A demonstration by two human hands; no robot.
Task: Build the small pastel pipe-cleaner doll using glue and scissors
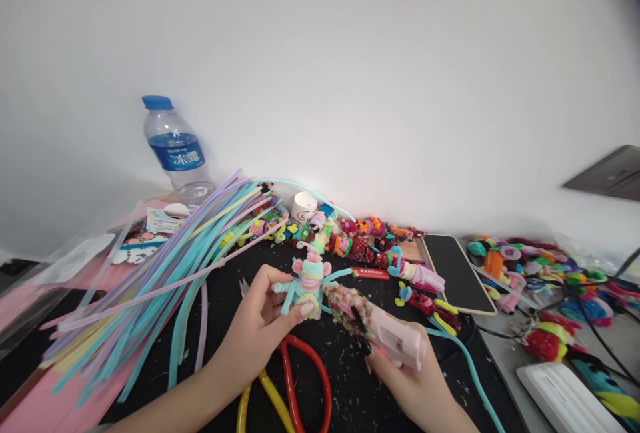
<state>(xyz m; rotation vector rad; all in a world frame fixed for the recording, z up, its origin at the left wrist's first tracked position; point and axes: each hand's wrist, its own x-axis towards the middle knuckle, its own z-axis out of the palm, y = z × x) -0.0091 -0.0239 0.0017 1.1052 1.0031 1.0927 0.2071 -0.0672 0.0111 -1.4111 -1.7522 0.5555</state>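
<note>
My left hand (257,326) pinches a small pipe-cleaner doll (311,281) in mint, pink and pale yellow, with round pink ears and mint arms. In my right hand (407,380) is a pale pink hot glue gun (397,340). A small red light glows on it, and its front end is caked with brownish, fuzzy residue. The gun's tip points left at the doll's side; whether they touch I cannot tell. Below the doll lie scissors (329,390) with one red and one yellow handle, partly hidden by my left hand and forearm.
Pastel pipe cleaners (200,240) spread across the left side. Behind them a water bottle (175,150) leans near the wall. Finished pipe-cleaner figures, a white cup (305,207) and a red lighter (370,274) sit at the back. A phone (457,272), cables and a white power strip (565,396) lie right.
</note>
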